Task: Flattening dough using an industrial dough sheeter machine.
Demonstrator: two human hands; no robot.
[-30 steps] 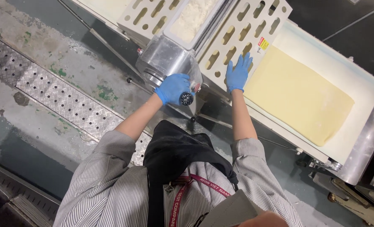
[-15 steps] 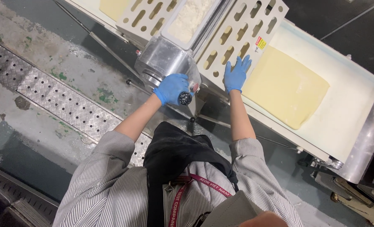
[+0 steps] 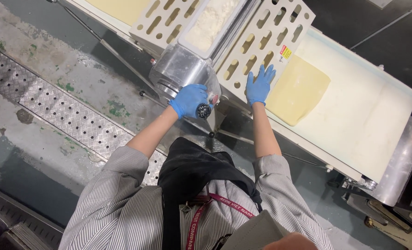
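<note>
A dough sheeter fills the upper half of the view. Its slotted cream safety guard [image 3: 271, 37] tilts over the rollers, with a flour tray [image 3: 210, 21] at 12 o'clock and a steel roller housing [image 3: 183, 71] just below it. The white conveyor belt [image 3: 368, 120] runs off toward 3 o'clock, carrying a pale yellow dough sheet [image 3: 298, 90] whose near end slips under the guard. A checker-plate floor drain cover [image 3: 58, 111] lies at 9 o'clock.

The left hand [image 3: 188, 99], in a blue glove, is curled around a black knob [image 3: 203, 110] at the housing's lower edge. The right hand [image 3: 259, 84], also gloved, rests flat with fingers spread on the guard, the dough sheet just beside it at 3 o'clock.
</note>
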